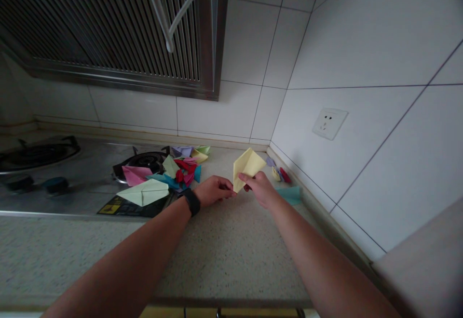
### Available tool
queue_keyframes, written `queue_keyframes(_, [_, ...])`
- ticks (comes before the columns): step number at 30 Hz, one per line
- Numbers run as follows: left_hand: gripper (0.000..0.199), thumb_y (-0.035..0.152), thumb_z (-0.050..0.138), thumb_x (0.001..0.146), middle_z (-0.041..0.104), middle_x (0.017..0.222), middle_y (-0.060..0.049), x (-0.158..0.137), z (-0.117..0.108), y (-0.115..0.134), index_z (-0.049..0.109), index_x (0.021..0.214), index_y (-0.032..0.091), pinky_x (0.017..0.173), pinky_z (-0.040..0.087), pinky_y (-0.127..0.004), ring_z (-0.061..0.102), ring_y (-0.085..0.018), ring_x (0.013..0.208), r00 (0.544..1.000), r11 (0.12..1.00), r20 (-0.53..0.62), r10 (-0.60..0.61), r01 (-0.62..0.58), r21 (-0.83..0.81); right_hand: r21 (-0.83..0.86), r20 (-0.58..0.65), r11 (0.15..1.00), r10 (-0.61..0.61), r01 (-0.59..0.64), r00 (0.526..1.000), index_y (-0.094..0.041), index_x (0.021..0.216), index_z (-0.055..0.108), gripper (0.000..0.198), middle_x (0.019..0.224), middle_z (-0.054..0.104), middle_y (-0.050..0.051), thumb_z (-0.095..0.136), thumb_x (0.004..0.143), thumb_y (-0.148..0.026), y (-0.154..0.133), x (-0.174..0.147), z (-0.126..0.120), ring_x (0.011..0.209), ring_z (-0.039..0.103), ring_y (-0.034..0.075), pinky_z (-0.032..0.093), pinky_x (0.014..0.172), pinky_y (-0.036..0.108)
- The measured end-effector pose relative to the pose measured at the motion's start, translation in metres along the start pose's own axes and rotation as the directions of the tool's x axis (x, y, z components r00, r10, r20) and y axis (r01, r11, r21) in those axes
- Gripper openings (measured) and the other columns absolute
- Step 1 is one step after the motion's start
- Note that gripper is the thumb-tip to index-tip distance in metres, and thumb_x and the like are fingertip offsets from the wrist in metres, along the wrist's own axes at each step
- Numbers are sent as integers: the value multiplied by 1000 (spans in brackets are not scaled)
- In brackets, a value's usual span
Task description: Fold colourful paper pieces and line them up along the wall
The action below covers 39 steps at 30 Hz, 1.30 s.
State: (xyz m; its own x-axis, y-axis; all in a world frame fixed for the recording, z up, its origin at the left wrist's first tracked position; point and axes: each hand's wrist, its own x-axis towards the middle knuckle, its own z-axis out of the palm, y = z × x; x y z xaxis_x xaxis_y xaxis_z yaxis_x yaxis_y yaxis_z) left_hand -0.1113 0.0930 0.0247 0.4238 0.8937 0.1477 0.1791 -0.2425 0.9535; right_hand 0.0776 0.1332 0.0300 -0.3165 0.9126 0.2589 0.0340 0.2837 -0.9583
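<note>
A pale yellow sheet of folded paper (249, 165) is held up above the counter between my hands. My right hand (261, 188) pinches its lower right part, thumb on the near face. At the paper's bottom left corner, the fingertips of my left hand (216, 190) are closed on the edge. A dark band circles my left wrist. Left of my left hand lies a heap of coloured folded papers, among them a pale green paper plane (143, 192), a pink folded paper (136, 175) and a red one (186, 166).
A gas stove (90, 164) with black burners is on the left under a slatted range hood (119, 29). Small folded papers (280, 173) and a teal sheet (290, 194) lie along the right wall. A socket (329, 123) is on that wall. The speckled counter (231, 260) spans the front.
</note>
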Motion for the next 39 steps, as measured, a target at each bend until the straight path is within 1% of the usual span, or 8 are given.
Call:
queue_keyframes(7, [32, 42, 71, 68, 56, 60, 2, -3, 2, 6, 61, 72, 12, 46, 34, -18, 46, -7, 51, 998, 1000, 61, 11, -11, 11, -79, 24, 997, -10, 12, 1000, -14, 75, 61, 34, 58, 54, 0, 66, 73, -48, -2, -1, 1, 49, 45, 11, 34, 45, 24])
queue_keyframes(12, [34, 48, 62, 76, 57, 69, 0, -4, 4, 5, 59, 80, 14, 45, 37, -18, 48, -8, 53, 999, 997, 32, 20, -22, 70, -88, 11, 996, -16, 16, 1000, -15, 74, 61, 34, 57, 53, -1, 67, 71, -48, -7, -1, 0, 49, 44, 10, 34, 45, 23])
queue_keyframes(17, [41, 53, 53, 81, 58, 75, -2, -3, 4, 4, 63, 93, 15, 48, 39, -19, 49, -10, 58, 997, 985, -2, 73, -72, 155, -133, 91, 991, -18, 30, 996, -14, 76, 65, 33, 61, 58, 1, 69, 70, -46, -8, -3, 2, 49, 44, 10, 35, 45, 23])
queue_keyframes(20, [41, 52, 51, 83, 57, 68, -1, -2, 2, 3, 66, 85, 13, 50, 36, -20, 47, -9, 56, 996, 969, -14, 91, -85, 230, -66, 106, 998, -11, 18, 994, -14, 82, 65, 34, 70, 62, 3, 70, 69, -45, -8, -4, 5, 53, 48, 11, 36, 46, 23])
queue_keyframes(23, [38, 49, 56, 81, 52, 62, 1, -2, -1, 2, 66, 75, 12, 53, 33, -20, 43, -9, 56, 989, 941, 4, 145, -139, 309, 31, 62, 999, -6, 4, 998, -17, 92, 63, 36, 80, 65, 4, 70, 70, -44, -11, -6, 7, 61, 55, 13, 38, 47, 23])
queue_keyframes(27, [35, 45, 57, 80, 51, 62, 2, -3, -3, 3, 67, 75, 12, 55, 32, -21, 42, -9, 58, 982, 926, 18, 189, -184, 328, 95, 37, 996, 0, -3, 999, -20, 96, 61, 36, 84, 66, 4, 70, 71, -44, -13, -7, 9, 66, 58, 15, 38, 48, 23])
queue_keyframes(33, [38, 48, 55, 81, 51, 60, 2, -2, -8, 2, 68, 78, 13, 53, 31, -22, 41, -10, 55, 990, 909, -61, 123, -88, 407, 116, 121, 993, -4, -10, 993, -19, 91, 65, 33, 84, 65, 3, 74, 67, -40, -9, -7, 8, 67, 56, 15, 39, 50, 24])
queue_keyframes(39, [40, 49, 51, 82, 54, 59, 1, 0, -11, -3, 66, 71, 14, 50, 27, -23, 42, -10, 52, 987, 862, -119, 108, -33, 506, 69, 71, 997, -24, 19, 997, -15, 81, 66, 29, 74, 63, 3, 76, 65, -38, -1, -2, -1, 61, 52, 13, 39, 51, 25])
